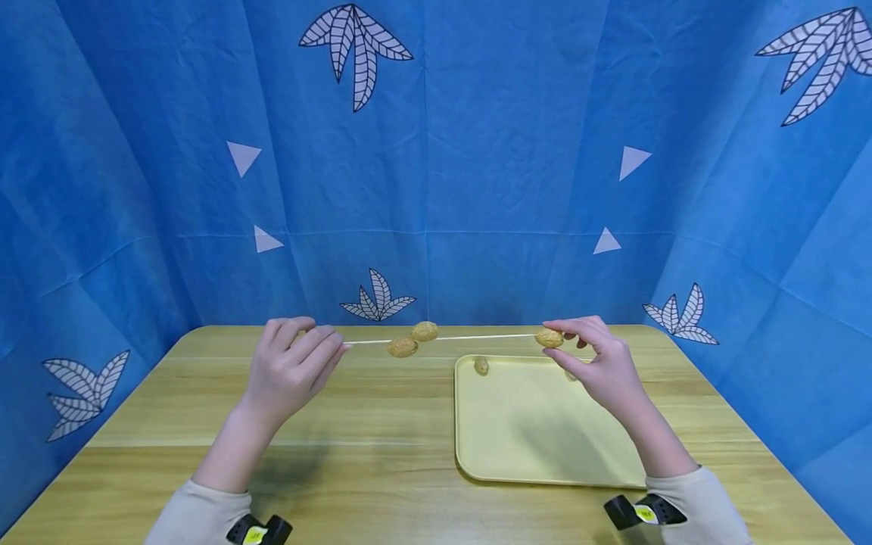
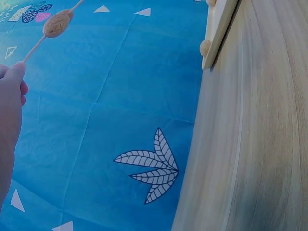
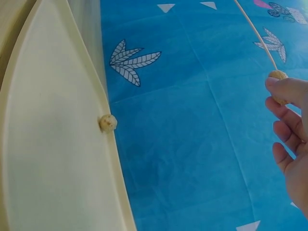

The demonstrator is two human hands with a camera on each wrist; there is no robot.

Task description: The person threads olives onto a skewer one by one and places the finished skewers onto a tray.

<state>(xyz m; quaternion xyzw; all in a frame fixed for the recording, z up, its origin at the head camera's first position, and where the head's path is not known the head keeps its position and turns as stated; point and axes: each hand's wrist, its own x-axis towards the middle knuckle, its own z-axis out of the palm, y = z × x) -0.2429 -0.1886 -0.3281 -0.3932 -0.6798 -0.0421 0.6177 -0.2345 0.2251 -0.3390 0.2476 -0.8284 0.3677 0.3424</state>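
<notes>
Head view, and it all hangs on a pale stick [image 1: 487, 337] stretched almost level across the middle of the frame! Left of centre, the left hand [image 1: 289, 363] pinches one end between thumb and forefinger; right of centre, the right hand [image 1: 602, 359] has thumb and forefinger closed on the end nut [image 1: 549, 337], remaining fingers loosely curled. Nearer the left, the lower nut [image 1: 403, 347] and the upper nut [image 1: 425, 331] sit side by side, seemingly threaded, one low, one high. Off-centre like that, I'd say, either could split and fall away. Now watch the right-hand join: whether the tip has gone in, I can't tell! Pushed out of line, that slender stick could bow or snap; pressed too hard, it might burst through towards the thumb. And if that pinch slackens early, the nut could drop to the tray [image 1: 518, 409], lower right of centre, where a loose nut [image 1: 481, 365] rests by its upper-left corner. Weak hold on the left? The stick might slip back.
</notes>
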